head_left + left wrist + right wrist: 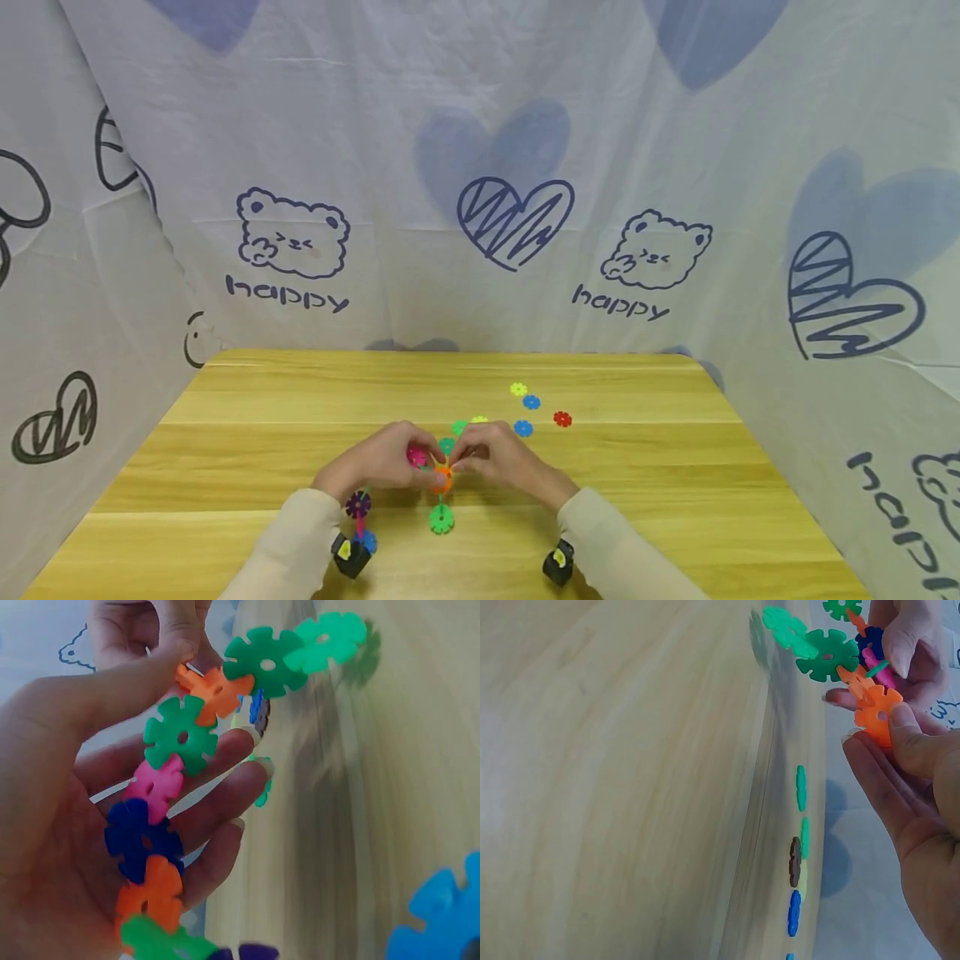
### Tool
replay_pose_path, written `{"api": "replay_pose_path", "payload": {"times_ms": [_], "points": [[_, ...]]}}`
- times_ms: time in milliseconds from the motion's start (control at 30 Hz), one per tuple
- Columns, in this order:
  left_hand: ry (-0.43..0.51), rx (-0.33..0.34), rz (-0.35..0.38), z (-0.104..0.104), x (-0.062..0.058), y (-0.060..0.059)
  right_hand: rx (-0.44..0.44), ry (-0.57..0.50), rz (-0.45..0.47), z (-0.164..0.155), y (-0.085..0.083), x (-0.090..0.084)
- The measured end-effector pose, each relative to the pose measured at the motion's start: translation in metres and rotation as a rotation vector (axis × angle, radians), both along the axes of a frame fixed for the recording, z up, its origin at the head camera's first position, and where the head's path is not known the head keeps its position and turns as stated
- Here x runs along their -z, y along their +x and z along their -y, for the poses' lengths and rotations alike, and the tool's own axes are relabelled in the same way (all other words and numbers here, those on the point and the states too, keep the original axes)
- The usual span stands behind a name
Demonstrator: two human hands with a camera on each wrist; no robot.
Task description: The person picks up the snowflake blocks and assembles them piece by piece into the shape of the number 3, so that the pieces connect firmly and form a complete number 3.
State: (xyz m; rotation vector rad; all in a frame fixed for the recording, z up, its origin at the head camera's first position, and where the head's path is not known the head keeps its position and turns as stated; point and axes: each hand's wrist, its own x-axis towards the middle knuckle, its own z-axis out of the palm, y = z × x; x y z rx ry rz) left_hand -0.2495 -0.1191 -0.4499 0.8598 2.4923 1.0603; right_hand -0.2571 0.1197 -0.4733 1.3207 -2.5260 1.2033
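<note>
Above the near middle of the yellow wooden table, both hands meet around a chain of interlocked plastic snowflake discs in green, orange, pink and blue. The left hand curls its thumb and fingers round the chain's middle; the right hand pinches an orange disc at its end between thumb and fingers. Loose discs lie further back on the table. The chain looks light and stiff, but its slotted joints probably pull apart easily, so it is best held near a joint, flat faces pinched.
</note>
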Motion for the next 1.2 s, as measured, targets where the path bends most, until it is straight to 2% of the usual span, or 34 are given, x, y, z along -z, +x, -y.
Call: {"api": "replay_pose_path", "payload": {"times_ms": [200, 367, 567, 667, 800, 1000, 1200], "points": [[-0.004, 0.028, -0.015, -0.006, -0.004, 0.000, 0.010, -0.039, 0.015, 0.000, 0.001, 0.001], [0.010, 0.006, 0.006, -0.007, -0.004, 0.001, 0.041, -0.043, 0.103, -0.002, 0.000, -0.002], [0.057, -0.031, 0.049, -0.002, -0.003, 0.000, 0.184, -0.021, 0.106, -0.013, -0.010, -0.005], [0.049, -0.047, 0.030, 0.001, -0.003, 0.000, 0.251, -0.010, 0.103, -0.020, -0.016, -0.005], [0.035, -0.060, 0.004, 0.002, -0.004, 0.000, 0.291, 0.039, 0.085, -0.027, -0.023, -0.003], [0.038, -0.041, 0.004, 0.003, -0.003, -0.001, 0.312, 0.187, 0.084, -0.029, -0.030, 0.008], [0.014, -0.021, -0.044, 0.002, -0.004, -0.005, 0.311, 0.210, 0.053, -0.026, -0.033, 0.015]]}}
